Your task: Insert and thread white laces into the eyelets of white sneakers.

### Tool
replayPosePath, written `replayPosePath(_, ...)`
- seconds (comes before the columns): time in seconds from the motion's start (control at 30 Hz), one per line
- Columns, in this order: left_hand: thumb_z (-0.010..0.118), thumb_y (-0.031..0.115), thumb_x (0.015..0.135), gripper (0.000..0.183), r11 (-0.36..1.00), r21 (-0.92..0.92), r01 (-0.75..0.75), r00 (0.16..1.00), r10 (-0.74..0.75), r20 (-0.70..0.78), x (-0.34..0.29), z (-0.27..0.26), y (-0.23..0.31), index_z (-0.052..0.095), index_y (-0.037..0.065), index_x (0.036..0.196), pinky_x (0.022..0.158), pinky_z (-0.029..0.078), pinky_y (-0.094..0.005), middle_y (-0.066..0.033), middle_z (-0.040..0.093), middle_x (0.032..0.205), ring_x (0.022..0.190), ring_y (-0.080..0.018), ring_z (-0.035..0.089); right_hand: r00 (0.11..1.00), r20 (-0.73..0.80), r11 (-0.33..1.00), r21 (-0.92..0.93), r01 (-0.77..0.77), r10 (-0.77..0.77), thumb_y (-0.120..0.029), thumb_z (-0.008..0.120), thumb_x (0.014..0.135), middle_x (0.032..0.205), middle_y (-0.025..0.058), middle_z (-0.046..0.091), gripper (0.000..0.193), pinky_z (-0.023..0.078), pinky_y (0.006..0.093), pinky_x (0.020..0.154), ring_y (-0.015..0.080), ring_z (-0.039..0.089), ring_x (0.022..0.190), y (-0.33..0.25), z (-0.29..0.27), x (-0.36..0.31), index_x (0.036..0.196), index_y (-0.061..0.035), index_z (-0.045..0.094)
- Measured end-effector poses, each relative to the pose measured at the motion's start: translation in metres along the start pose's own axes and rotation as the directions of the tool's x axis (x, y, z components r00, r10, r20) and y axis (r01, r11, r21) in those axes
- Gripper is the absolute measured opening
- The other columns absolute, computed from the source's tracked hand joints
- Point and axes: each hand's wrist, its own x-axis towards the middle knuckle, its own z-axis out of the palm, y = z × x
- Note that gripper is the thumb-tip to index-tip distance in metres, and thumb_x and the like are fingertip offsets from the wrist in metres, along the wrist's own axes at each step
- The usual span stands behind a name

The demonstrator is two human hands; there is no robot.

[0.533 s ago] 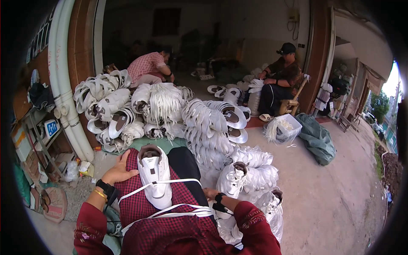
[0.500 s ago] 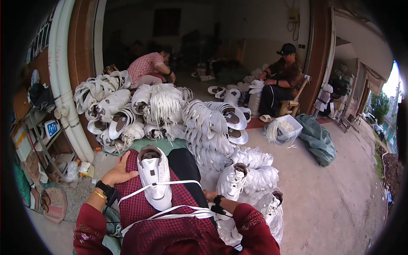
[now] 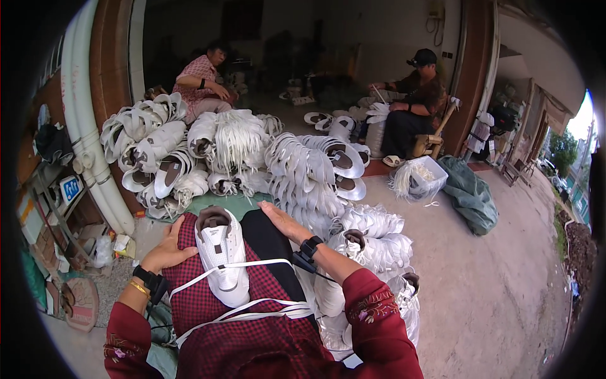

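Observation:
A white sneaker [image 3: 228, 259] with a brown lining lies on my lap, its toe toward me, on a red-and-black checked apron [image 3: 189, 303]. One white shoelace [image 3: 271, 261] crosses over the shoe, and several loose laces [image 3: 278, 308] run over the apron below its toe. My left hand [image 3: 165, 250] rests on the apron at my left knee, open, its thumb pointing at the shoe without holding it. Flat along my right knee, on black cloth, lies my right hand [image 3: 282, 222], open, fingers stretched forward and nothing in them.
Ahead are piled nested white shoe uppers [image 3: 303, 170]. Bagged white sneakers [image 3: 369, 243] stand by my right arm. Farther right sit a clear tub [image 3: 429, 177] of white laces and a green sack [image 3: 470, 196]. Two people work beyond the piles; a shelf [image 3: 63, 208] is at left.
My right hand has come up from beside my right thigh to lie on the knee. My left hand stays on the left knee. The person at back left has straightened up.

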Motion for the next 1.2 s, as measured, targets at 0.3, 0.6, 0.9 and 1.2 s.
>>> replayPosePath(0.3,0.077,0.041,0.078,0.109,0.999,-0.006,-0.032,0.998,0.032,-0.047,-0.002,0.001,-0.005,0.008,0.01,0.157,0.118,0.028,-0.0426,-0.0277,0.018,0.157,0.145,-0.0405,0.023,0.992,0.12,0.999,-0.029,-0.039,0.042,-0.063,0.024,0.102,0.148,0.0183,0.041,0.078,0.027,0.0316,0.116,0.0267,0.038,0.137,0.016,-0.016,-0.018,0.149,-0.0023,0.034)
replayPosePath(0.6,0.061,0.038,0.091,0.067,0.801,0.579,-0.153,0.881,0.376,-0.287,-0.043,0.002,0.074,0.041,0.009,0.147,0.116,0.019,-0.0569,-0.0218,0.028,0.157,0.145,-0.0453,0.022,0.952,-0.038,0.893,-0.359,0.27,-0.303,-0.031,0.062,0.094,0.097,0.0175,0.062,0.047,0.05,0.0397,0.067,0.0255,0.061,0.072,-0.073,0.016,-0.015,0.13,-0.0027,0.052)
replayPosePath(0.9,0.07,0.014,0.081,0.057,0.874,0.16,-0.458,0.865,0.48,-0.146,-0.004,0.016,0.061,0.052,-0.013,0.128,0.106,0.041,-0.0433,-0.0326,0.055,0.129,0.122,-0.0447,0.054,0.905,0.314,0.764,-0.493,0.415,-0.289,-0.032,0.064,0.086,0.088,0.0237,0.065,0.043,0.051,0.0448,0.075,0.0364,0.065,0.08,-0.082,0.05,0.015,0.103,0.0064,0.06)
replayPosePath(1.2,0.069,0.021,0.085,0.049,0.854,0.142,-0.5,0.776,0.515,-0.365,-0.006,0.02,0.038,0.057,-0.002,0.127,0.088,0.05,-0.0382,-0.0207,0.058,0.122,0.105,-0.0319,0.061,0.963,0.231,0.938,-0.28,0.204,-0.14,-0.027,0.053,0.096,0.074,0.0119,0.062,0.03,0.052,0.0349,0.066,0.0202,0.064,0.068,-0.091,0.041,0.013,0.103,0.0022,0.055)
